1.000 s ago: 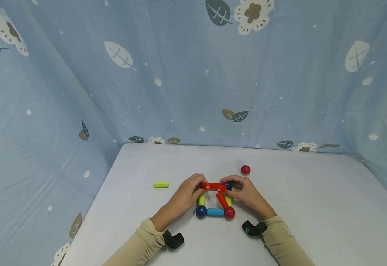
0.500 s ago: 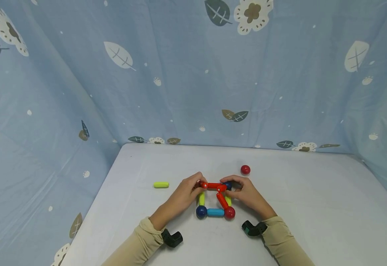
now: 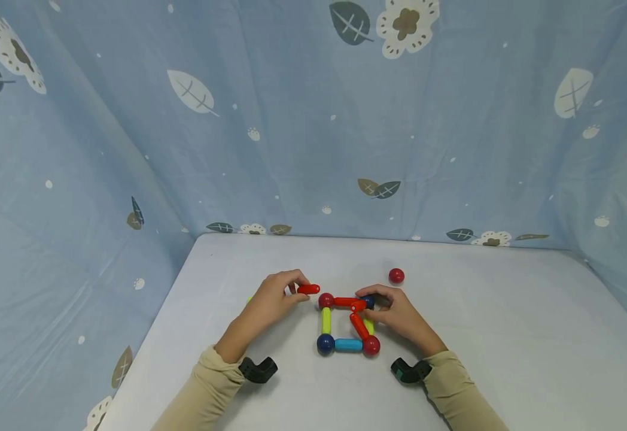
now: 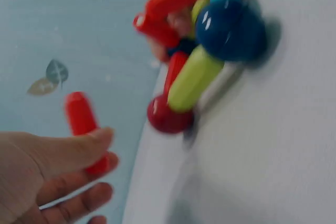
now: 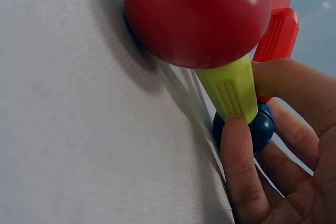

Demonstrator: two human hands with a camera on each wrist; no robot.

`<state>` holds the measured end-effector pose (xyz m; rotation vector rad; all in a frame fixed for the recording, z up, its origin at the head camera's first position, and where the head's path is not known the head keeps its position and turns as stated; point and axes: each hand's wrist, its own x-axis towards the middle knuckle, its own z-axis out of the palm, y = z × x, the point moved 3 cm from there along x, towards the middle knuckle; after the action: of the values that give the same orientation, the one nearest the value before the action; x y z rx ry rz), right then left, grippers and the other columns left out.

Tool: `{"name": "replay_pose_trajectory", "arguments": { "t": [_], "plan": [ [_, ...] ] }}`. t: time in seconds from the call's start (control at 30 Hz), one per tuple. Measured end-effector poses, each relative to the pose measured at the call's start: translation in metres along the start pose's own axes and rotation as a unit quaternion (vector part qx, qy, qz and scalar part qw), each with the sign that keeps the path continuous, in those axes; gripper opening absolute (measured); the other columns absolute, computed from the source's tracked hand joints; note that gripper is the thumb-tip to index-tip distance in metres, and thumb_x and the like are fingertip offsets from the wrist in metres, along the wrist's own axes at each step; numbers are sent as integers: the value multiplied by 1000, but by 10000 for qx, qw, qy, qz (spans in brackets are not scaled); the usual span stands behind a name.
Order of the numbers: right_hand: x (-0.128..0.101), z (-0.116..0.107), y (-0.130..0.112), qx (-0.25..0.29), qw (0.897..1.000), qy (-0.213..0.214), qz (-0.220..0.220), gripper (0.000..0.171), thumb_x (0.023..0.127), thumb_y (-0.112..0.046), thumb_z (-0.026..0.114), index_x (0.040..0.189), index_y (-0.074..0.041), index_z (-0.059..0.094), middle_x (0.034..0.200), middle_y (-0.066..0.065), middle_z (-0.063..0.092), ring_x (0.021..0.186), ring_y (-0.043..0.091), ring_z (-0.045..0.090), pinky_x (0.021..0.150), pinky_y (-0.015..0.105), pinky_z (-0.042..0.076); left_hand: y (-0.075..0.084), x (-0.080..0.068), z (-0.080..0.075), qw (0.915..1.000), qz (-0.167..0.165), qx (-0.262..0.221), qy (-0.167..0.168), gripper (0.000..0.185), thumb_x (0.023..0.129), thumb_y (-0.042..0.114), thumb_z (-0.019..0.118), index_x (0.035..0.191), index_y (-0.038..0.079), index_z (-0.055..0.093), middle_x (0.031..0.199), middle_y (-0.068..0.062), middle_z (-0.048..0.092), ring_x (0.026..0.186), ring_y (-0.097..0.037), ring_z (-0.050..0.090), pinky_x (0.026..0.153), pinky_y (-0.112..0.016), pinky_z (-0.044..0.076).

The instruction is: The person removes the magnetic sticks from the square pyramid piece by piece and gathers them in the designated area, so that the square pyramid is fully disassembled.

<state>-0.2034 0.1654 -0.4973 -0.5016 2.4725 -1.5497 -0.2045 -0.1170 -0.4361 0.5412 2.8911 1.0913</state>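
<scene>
Head view, loose red ball (image 3: 396, 276) beyond right hand (image 3: 399, 317), blue cloth backdrop (image 3: 292, 120)

White table (image 3: 507, 335), blue leaf-and-flower cloth backdrop (image 3: 292, 149) on three sides, even light

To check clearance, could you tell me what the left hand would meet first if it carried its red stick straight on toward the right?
Probably the red ball at the frame's far-left corner; the left hand points its red stick roughly there, though depth is unclear.
</scene>
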Motion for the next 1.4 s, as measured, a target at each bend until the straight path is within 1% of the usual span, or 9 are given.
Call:
{"name": "replay_pose_trajectory", "arguments": {
  "t": [0.13, 0.3, 0.43, 0.53, 0.77, 1.0, 1.07, 1.2, 1.4],
  "plan": [
    [1, 0, 2, -52, 10000, -11, -54, 36, 90, -13, 79, 125, -11, 72, 128, 13, 70, 110, 26, 60, 73, 20, 55, -10, -3, -6, 9990, -336, 309, -14, 15, 84, 13, 86, 94, 20, 77, 91, 6, 73, 84, -17, 59, 75, -33, 46],
    [1, 0, 3, -139, 9999, 46, -82, 35, 89, -13, 79, 124, -11, 73, 127, 12, 71, 104, 21, 59, 67, 20, 52, -19, -5, -4, 9959, -634, 624, -163, 13, 82, 12, 87, 91, 17, 79, 90, 2, 73, 88, -20, 59, 80, -37, 50],
    [1, 0, 1, -124, 9998, 40, -122, 35, 90, -13, 79, 124, -11, 72, 127, 12, 71, 106, 22, 60, 70, 20, 54, -24, -4, -4, 9941, -662, 839, -178, 13, 80, 11, 88, 90, 15, 80, 91, 0, 73, 90, -20, 59, 81, -38, 51],
    [0, 1, 1, -51, 9999, 20, -128, 35, 90, -13, 79, 124, -11, 72, 127, 13, 71, 107, 24, 60, 70, 20, 55, -26, -4, -4, 9932, -677, 929, -196, 14, 80, 12, 88, 92, 14, 81, 90, 0, 71, 87, -19, 56, 78, -36, 49],
    [1, 0, 0, -63, 9999, -7, -115, 35, 90, -13, 79, 124, -10, 72, 128, 14, 70, 109, 28, 60, 70, 20, 54, -31, -4, -1, 9926, -729, 938, -264, 16, 80, 11, 88, 95, 13, 82, 91, -1, 71, 86, -18, 56, 77, -35, 48],
    [2, 0, 0, -130, 9998, 48, -109, 36, 89, -12, 80, 124, -13, 72, 127, 10, 71, 103, 20, 61, 68, 20, 54, -31, -2, 1, 9928, -669, 956, -256, 17, 81, 11, 87, 97, 12, 81, 95, -2, 72, 88, -19, 58, 79, -37, 49],
    [2, 0, 0, -115, 9999, 37, -98, 36, 89, -12, 80, 123, -14, 73, 127, 9, 71, 103, 20, 61, 69, 20, 54, -31, -2, 1, 9926, -656, 990, -253, 18, 81, 12, 88, 98, 12, 81, 95, -2, 72, 89, -19, 58, 79, -37, 50],
    [2, 0, 1, -82, 9999, 20, -89, 35, 89, -12, 79, 123, -15, 72, 127, 8, 71, 110, 23, 62, 78, 20, 56, -30, -3, 0, 9926, -649, 1001, -229, 20, 80, 13, 88, 99, 12, 80, 96, -2, 72, 91, -20, 60, 82, -39, 51],
    [2, 0, 0, -62, 9999, 18, -97, 34, 89, -13, 79, 123, -15, 73, 127, 9, 71, 110, 25, 61, 75, 21, 56, -26, -3, 2, 9931, -511, 1023, -250, 27, 79, 21, 90, 103, 13, 80, 99, -1, 74, 98, -23, 63, 86, -43, 51]
  ]
}}
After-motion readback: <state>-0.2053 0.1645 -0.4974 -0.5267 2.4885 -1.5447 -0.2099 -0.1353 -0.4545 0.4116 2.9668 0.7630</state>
